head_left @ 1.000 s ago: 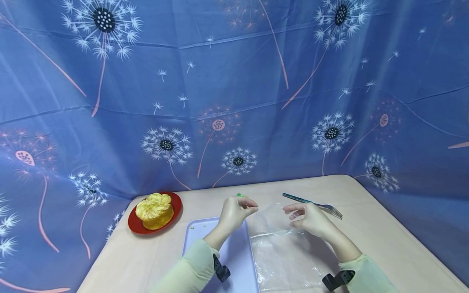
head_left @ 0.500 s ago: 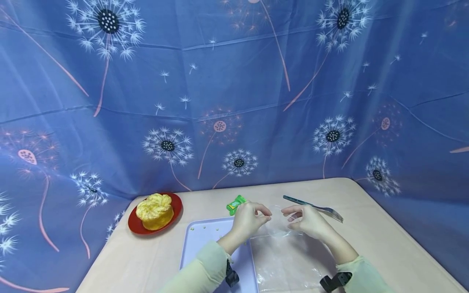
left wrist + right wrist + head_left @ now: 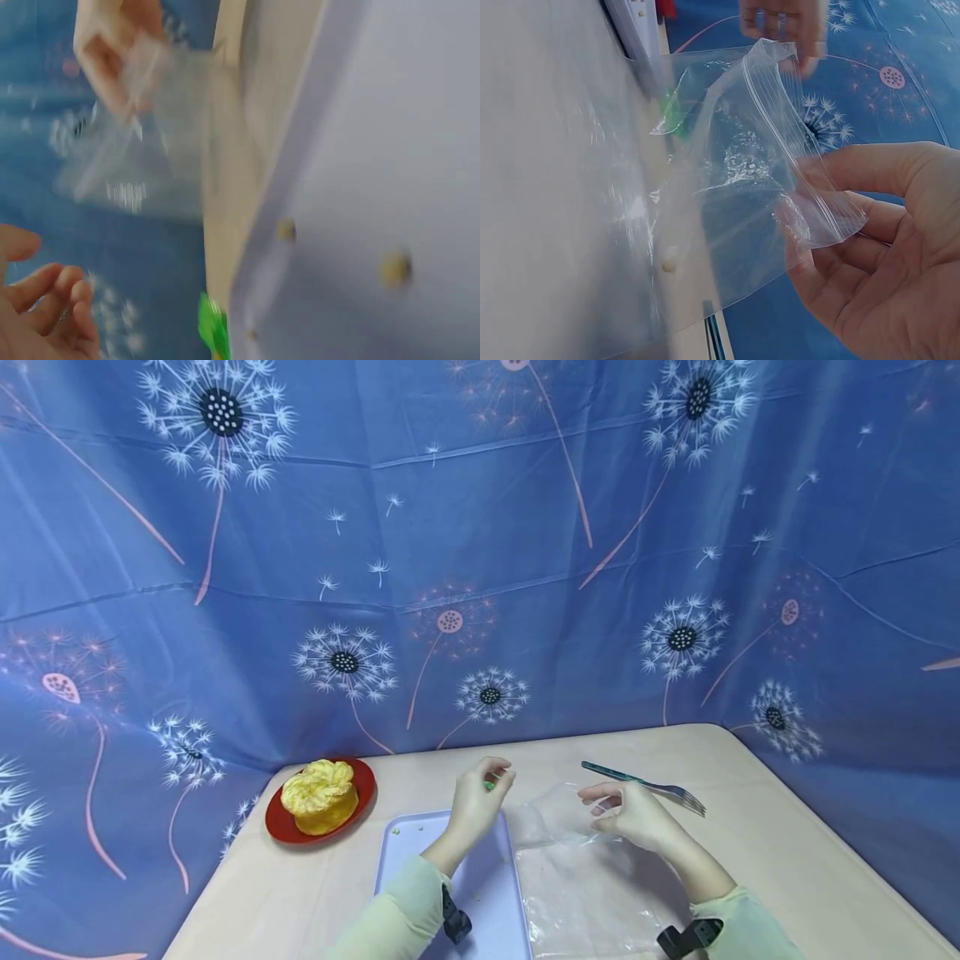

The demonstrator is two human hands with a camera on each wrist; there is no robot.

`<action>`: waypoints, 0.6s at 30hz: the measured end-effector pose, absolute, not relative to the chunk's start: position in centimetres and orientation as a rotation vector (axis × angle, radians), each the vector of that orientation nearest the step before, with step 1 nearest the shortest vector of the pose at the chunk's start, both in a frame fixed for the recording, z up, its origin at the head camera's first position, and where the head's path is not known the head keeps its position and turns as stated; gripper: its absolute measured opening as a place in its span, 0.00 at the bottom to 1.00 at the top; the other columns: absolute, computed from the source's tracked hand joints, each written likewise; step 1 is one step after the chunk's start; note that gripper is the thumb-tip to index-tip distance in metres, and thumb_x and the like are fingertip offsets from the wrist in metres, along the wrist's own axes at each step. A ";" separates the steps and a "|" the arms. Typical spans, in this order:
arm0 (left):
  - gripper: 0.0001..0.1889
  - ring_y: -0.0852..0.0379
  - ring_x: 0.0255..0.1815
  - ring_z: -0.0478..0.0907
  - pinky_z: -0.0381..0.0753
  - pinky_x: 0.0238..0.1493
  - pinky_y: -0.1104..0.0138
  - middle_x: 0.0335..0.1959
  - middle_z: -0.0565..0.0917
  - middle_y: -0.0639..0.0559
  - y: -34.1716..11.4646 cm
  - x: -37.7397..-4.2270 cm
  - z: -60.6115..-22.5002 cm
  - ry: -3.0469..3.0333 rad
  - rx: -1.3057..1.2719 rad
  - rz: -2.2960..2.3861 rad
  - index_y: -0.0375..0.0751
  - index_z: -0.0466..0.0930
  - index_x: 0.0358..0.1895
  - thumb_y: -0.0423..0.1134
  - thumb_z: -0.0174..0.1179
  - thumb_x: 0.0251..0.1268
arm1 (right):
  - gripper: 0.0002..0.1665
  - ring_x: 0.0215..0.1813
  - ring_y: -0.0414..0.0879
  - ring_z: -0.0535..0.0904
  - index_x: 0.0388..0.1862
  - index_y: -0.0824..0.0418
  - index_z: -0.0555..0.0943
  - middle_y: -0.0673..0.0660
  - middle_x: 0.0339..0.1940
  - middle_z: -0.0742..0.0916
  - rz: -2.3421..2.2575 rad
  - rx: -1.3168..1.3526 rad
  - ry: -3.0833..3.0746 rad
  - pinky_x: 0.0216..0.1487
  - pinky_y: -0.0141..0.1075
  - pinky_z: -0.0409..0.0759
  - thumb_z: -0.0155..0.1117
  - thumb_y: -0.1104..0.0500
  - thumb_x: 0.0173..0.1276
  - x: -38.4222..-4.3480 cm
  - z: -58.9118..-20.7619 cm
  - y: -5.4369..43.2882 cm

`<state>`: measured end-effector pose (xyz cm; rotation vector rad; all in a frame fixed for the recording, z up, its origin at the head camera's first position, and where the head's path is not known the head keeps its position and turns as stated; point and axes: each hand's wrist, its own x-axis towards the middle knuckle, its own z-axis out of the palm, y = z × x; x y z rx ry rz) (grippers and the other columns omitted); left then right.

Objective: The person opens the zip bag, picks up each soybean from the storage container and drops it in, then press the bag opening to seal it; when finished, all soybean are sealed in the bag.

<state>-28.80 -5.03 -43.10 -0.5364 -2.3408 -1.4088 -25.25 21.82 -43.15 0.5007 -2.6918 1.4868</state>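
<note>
My right hand [image 3: 637, 814] holds a clear zip-lock bag [image 3: 735, 172] by its zip edge, thumb on one side and fingers on the other. The mouth of the bag is spread and its lower part lies on the table right of the tray. A small yellowish pellet [image 3: 668, 266] shows through the plastic. My left hand [image 3: 480, 797] hovers over the far end of the lilac tray [image 3: 408, 843], fingers loosely bent and thumb apart, with nothing visible between them. On the tray lie several small yellowish pellets [image 3: 396, 268]. A green wrapped packet [image 3: 214, 328] is mostly hidden behind the left hand.
A red plate [image 3: 279, 822] with a yellow bun-shaped cake [image 3: 321, 797] stands at the back left. Behind the bag lies a fork [image 3: 645, 785] with a dark green handle. A blue dandelion-print curtain [image 3: 480, 568] hangs around the table's far edges.
My left hand moved right toward the bag's mouth, uncovering the green packet, then went back left over the tray. The right hand has stayed at the bag.
</note>
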 end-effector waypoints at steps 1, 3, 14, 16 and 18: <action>0.06 0.55 0.35 0.81 0.81 0.37 0.67 0.35 0.86 0.52 -5.7 -29.3 -43.4 -2.352 -0.507 -1.410 0.37 0.86 0.45 0.35 0.65 0.70 | 0.26 0.45 0.53 0.83 0.55 0.68 0.85 0.66 0.49 0.87 1.492 0.501 -2.690 0.35 0.35 0.82 0.73 0.72 0.54 -25.2 -43.1 21.8; 0.04 0.57 0.32 0.80 0.80 0.35 0.67 0.31 0.85 0.53 -7.1 -30.2 -44.0 -2.388 -0.459 -1.393 0.37 0.87 0.41 0.34 0.66 0.68 | 0.25 0.45 0.53 0.83 0.55 0.68 0.85 0.66 0.49 0.87 1.501 0.500 -2.685 0.35 0.34 0.82 0.72 0.73 0.55 -25.2 -43.0 21.8; 0.02 0.62 0.24 0.79 0.79 0.27 0.68 0.27 0.88 0.54 -9.9 -31.6 -47.6 -2.687 -0.401 -1.245 0.38 0.90 0.33 0.32 0.74 0.59 | 0.25 0.44 0.54 0.84 0.55 0.68 0.85 0.67 0.49 0.87 1.482 0.493 -2.685 0.33 0.34 0.81 0.71 0.73 0.55 -25.2 -43.1 22.0; 0.02 0.62 0.25 0.79 0.80 0.28 0.66 0.26 0.87 0.55 -9.7 -31.6 -47.9 -2.732 -0.359 -1.186 0.41 0.90 0.31 0.33 0.75 0.58 | 0.25 0.44 0.53 0.84 0.55 0.69 0.84 0.67 0.49 0.87 1.479 0.500 -2.689 0.33 0.34 0.82 0.71 0.73 0.56 -25.2 -43.1 21.9; 0.03 0.60 0.27 0.80 0.80 0.31 0.63 0.27 0.87 0.56 -9.5 -31.5 -48.1 -2.768 -0.302 -1.125 0.44 0.90 0.29 0.35 0.76 0.56 | 0.25 0.44 0.53 0.84 0.55 0.69 0.84 0.67 0.49 0.87 1.476 0.499 -2.692 0.34 0.34 0.82 0.70 0.73 0.56 -25.2 -43.2 21.8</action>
